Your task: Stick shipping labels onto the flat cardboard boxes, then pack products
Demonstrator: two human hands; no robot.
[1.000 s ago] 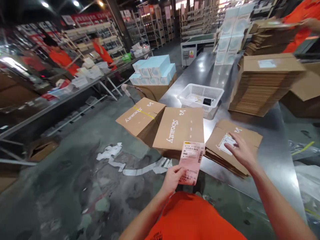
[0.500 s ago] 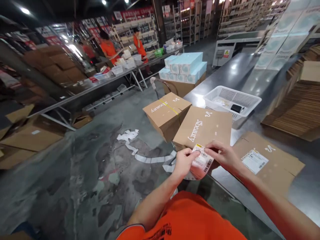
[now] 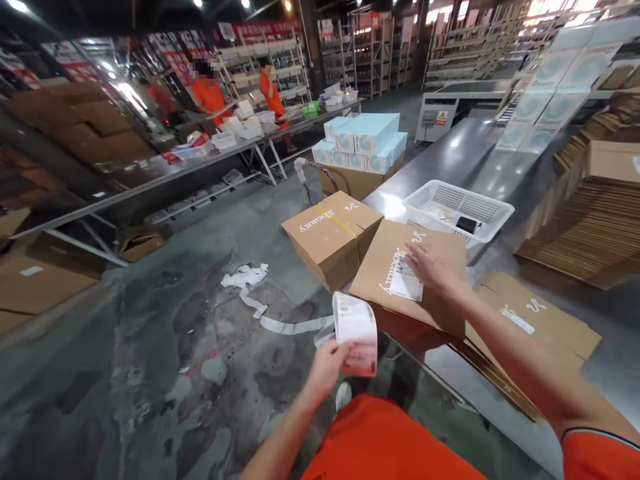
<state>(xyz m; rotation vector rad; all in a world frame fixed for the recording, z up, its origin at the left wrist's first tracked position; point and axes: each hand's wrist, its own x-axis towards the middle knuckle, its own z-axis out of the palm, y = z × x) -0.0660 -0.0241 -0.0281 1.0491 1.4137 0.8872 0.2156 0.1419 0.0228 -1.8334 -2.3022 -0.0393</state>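
Left hand (image 3: 326, 365) pinching a curled strip of labels (image 3: 356, 328); right hand (image 3: 434, 268) loosely spread, gripping nothing, over 1 label (image 3: 406, 285) on the middle cardboard stack (image 3: 376, 257). Smoothing outward from the label's centre should limit creases.

the hall around me is dim, the ceiling (image 3: 125, 17) nearly black, with small lamps (image 3: 245, 3) glowing up there and whiter light in the far openings (image 3: 441, 15). the metal table (image 3: 447, 157) throws back glare. my right hand (image 3: 433, 267) looks a little blurred above a shadowed carton (image 3: 437, 312); a red cast tints the label strip (image 3: 357, 327). the wide lens slants the pale-blue boxes (image 3: 555, 100), and the brown cartons (image 3: 90, 127) far left look soft.
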